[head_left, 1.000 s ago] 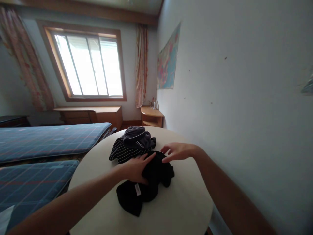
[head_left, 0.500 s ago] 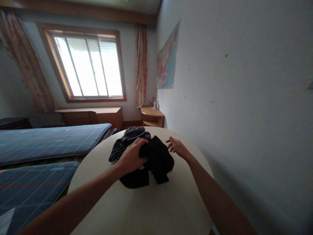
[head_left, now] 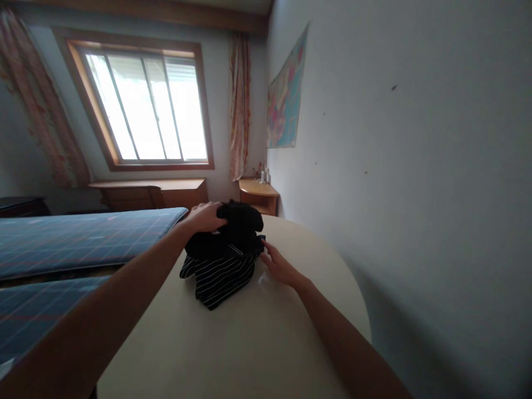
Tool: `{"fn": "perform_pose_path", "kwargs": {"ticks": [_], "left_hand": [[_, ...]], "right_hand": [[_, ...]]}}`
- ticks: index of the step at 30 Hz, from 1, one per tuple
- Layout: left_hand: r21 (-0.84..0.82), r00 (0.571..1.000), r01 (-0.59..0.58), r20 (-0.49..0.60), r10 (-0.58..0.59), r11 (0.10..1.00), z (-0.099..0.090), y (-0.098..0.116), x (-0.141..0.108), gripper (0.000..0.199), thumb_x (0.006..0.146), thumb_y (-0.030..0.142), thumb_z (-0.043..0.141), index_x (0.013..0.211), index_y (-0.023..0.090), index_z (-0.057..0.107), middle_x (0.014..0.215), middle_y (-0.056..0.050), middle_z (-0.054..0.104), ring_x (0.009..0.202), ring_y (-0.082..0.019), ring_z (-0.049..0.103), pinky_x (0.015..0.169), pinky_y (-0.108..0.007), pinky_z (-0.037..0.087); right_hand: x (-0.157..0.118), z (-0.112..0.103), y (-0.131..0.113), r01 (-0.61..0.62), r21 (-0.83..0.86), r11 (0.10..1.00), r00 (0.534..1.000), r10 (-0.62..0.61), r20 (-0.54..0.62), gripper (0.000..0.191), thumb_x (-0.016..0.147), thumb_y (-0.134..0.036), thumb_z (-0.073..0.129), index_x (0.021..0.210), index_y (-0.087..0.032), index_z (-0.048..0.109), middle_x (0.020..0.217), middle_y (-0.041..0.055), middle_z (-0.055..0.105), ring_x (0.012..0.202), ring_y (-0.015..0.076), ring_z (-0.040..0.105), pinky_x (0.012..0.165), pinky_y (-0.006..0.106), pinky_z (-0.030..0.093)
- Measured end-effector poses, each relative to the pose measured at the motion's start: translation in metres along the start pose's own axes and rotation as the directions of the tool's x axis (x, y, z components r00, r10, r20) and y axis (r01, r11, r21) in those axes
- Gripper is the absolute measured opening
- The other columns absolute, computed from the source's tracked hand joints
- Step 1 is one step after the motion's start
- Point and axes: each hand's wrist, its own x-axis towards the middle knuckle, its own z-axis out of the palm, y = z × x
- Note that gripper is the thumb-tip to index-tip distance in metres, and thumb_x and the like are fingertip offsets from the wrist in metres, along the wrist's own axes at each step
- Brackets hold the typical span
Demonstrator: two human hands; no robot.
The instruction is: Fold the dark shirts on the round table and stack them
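Observation:
My left hand [head_left: 206, 216] is closed on a black garment [head_left: 241, 219], bunched up at the far side of the table. Under and in front of it lies a dark garment with thin white stripes [head_left: 224, 277], its near corner spread toward me. My right hand [head_left: 279, 265] is at the right edge of the striped cloth, fingertips touching or almost touching it. Its fingers are stretched out, with thumb and forefinger apart. The grey-black cloth in the pile is hidden behind the black one.
The clothes lie on a round cream table [head_left: 249, 343]. To the left are beds with blue plaid mattresses [head_left: 91, 238]. A white wall [head_left: 399, 210] runs along the right. Beyond stand a wooden desk [head_left: 183, 188] and a small corner shelf [head_left: 260, 189].
My left hand has carried the black garment away from me and left, baring the striped cloth. My right hand has moved left and nearer to me, to the striped cloth's edge.

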Motion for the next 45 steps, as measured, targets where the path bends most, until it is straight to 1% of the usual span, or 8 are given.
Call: {"fn": "perform_pose_path", "kwargs": {"ticks": [4, 10, 14, 18, 27, 32, 38, 45], "left_hand": [[0.138, 0.964, -0.031, 0.265, -0.007, 0.990, 0.036, -0.019, -0.009, 0.070, 0.067, 0.050, 0.064, 0.128, 0.017, 0.055, 0.120, -0.015, 0.065, 0.107, -0.032, 0.063, 0.090, -0.038, 0.047], [0.337, 0.975, -0.182, 0.185, 0.124, 0.924, 0.031, -0.007, -0.023, 0.096, 0.062, 0.050, 0.071, 0.146, 0.015, 0.040, 0.150, -0.019, 0.041, 0.138, -0.041, 0.035, 0.112, -0.050, 0.029], [0.371, 0.935, -0.304, 0.292, 0.201, 0.877, 0.045, 0.014, -0.044, 0.113, 0.060, 0.054, 0.076, 0.156, 0.026, 0.024, 0.160, -0.021, 0.024, 0.144, -0.051, 0.018, 0.111, -0.066, 0.016], [0.435, 0.927, -0.247, 0.367, 0.080, 0.866, 0.077, 0.018, -0.062, 0.131, 0.043, 0.067, 0.083, 0.155, 0.030, 0.027, 0.164, -0.021, -0.002, 0.141, -0.063, -0.004, 0.101, -0.081, 0.009], [0.595, 0.972, -0.028, 0.204, -0.117, 0.803, 0.113, 0.014, -0.048, 0.121, 0.046, 0.044, 0.090, 0.153, 0.029, 0.034, 0.164, -0.020, 0.007, 0.140, -0.063, 0.004, 0.100, -0.081, 0.008], [0.631, 0.962, 0.055, 0.175, -0.211, 0.774, 0.106, -0.019, -0.024, 0.117, 0.048, 0.039, 0.089, 0.152, 0.027, 0.036, 0.164, -0.022, 0.007, 0.141, -0.062, 0.003, 0.100, -0.080, 0.009], [0.603, 0.949, 0.137, 0.147, -0.278, 0.786, 0.081, -0.089, -0.007, 0.112, 0.051, 0.036, 0.088, 0.151, 0.026, 0.038, 0.163, -0.023, 0.005, 0.141, -0.062, 0.002, 0.100, -0.081, 0.012], [0.590, 0.938, 0.144, 0.174, -0.299, 0.795, 0.063, -0.147, 0.007, 0.115, 0.049, 0.047, 0.087, 0.152, 0.030, 0.036, 0.164, -0.021, 0.000, 0.142, -0.061, 0.000, 0.100, -0.081, 0.014]], "right_hand": [[-0.009, 0.019, 0.002, 0.015, -0.076, 0.997, 0.991, -0.005, 0.132, 0.071, 0.097, -0.059, 0.042, 0.156, -0.023, 0.026, 0.164, 0.0120, 0.019, 0.150, 0.0281, 0.020, 0.122, 0.050, 0.019], [-0.020, 0.021, -0.007, 0.038, -0.175, 0.984, 0.981, -0.003, 0.195, 0.081, 0.090, -0.059, 0.056, 0.156, -0.022, 0.028, 0.164, 0.0154, 0.015, 0.148, 0.0332, 0.025, 0.119, 0.053, 0.025], [-0.019, 0.022, -0.004, 0.054, -0.201, 0.978, 0.981, -0.014, 0.193, 0.078, 0.090, -0.054, 0.058, 0.154, -0.019, 0.031, 0.162, 0.0175, 0.021, 0.146, 0.0334, 0.030, 0.118, 0.052, 0.028], [-0.018, 0.025, 0.000, 0.071, -0.199, 0.977, 0.984, -0.036, 0.177, 0.077, 0.090, -0.053, 0.058, 0.153, -0.017, 0.033, 0.162, 0.0176, 0.021, 0.146, 0.0329, 0.030, 0.118, 0.050, 0.028], [-0.031, 0.023, -0.009, 0.051, -0.210, 0.976, 0.980, -0.008, 0.198, 0.067, 0.095, -0.048, 0.050, 0.154, -0.022, 0.031, 0.162, 0.0119, 0.025, 0.147, 0.0301, 0.028, 0.119, 0.050, 0.026], [-0.038, 0.018, -0.010, 0.045, -0.234, 0.971, 0.975, 0.008, 0.220, 0.063, 0.097, -0.050, 0.045, 0.152, -0.021, 0.036, 0.161, 0.0114, 0.026, 0.147, 0.0279, 0.027, 0.120, 0.048, 0.024], [-0.035, 0.018, -0.006, -0.015, -0.247, 0.969, 0.974, 0.070, 0.217, 0.061, 0.097, -0.052, 0.043, 0.150, -0.023, 0.039, 0.160, 0.0111, 0.031, 0.147, 0.0276, 0.028, 0.121, 0.049, 0.021], [-0.036, 0.019, -0.005, -0.038, -0.280, 0.959, 0.961, 0.112, 0.253, 0.063, 0.098, -0.058, 0.036, 0.151, -0.023, 0.039, 0.160, 0.0098, 0.029, 0.149, 0.0258, 0.024, 0.122, 0.048, 0.015]]}}
